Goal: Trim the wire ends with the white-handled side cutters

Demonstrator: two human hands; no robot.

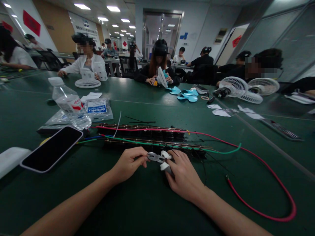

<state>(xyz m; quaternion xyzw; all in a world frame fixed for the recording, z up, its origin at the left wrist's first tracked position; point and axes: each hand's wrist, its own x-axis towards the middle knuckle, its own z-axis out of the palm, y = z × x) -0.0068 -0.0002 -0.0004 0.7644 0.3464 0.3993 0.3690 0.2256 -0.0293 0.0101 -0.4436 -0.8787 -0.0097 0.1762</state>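
Taking the pliers as centre and twelve o'clock as straight ahead, a thick red insulated cable (pixel 291 211) looped towards four o'clock across the dark green bench (pixel 137 209), perhaps laid wide so its free end was clear of the work. The right hand (pixel 182 172) was curled around the white-and-grey handles of small metal pliers (pixel 154 157), only partly closed because the handles stood apart, their nose pointing to nine o'clock. At that nose, the left hand (pixel 130 164) was pinched almost closed, thumb against fingers, touching the tip, probably to steady it; whether something thin lay in the pinch, I could not tell. A black-screened phone (pixel 52 149) lay near nine o'clock. Just beyond the hands, at twelve, two long black rows topped with metal strips (pixel 147 134) lay side by side, seemingly parallel for easy reach, with a thin green wire (pixel 216 151) along the nearer one and a pale slender tie (pixel 118 124) standing up at eleven. Farther off, a clear plastic bottle (pixel 67 101) stood at ten, and light-blue fan blades (pixel 188 95) lay at one. Across the bench at twelve, a co-worker (pixel 159 65) held a white fan (pixel 162 77).
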